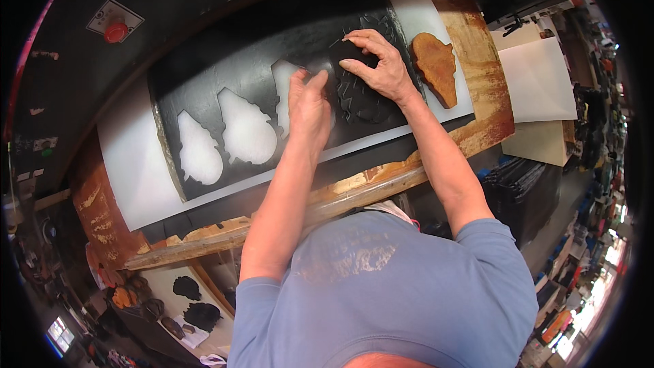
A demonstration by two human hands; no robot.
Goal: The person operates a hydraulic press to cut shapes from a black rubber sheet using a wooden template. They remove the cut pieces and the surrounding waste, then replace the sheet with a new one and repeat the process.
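Note:
A black sheet, which looks like leather, lies on a white board. Gaps shaped like a bulb with a pointed end, run along the sheet, and the white board shows through them. My left hand hovers at the third gap, its fingers bent and smeared by motion; whether they grip anything is unclear. To the right, my right hand reaches over black pieces with jagged edges, thumb and forefinger apart. Beyond it rests a brown shape with the same outline, at the board's right end.
A worn wooden table edge runs in front of me. A dark machine with a red button rises at the far left. White sheets lie at the right. Black cut pieces sit on a lower surface at the near left.

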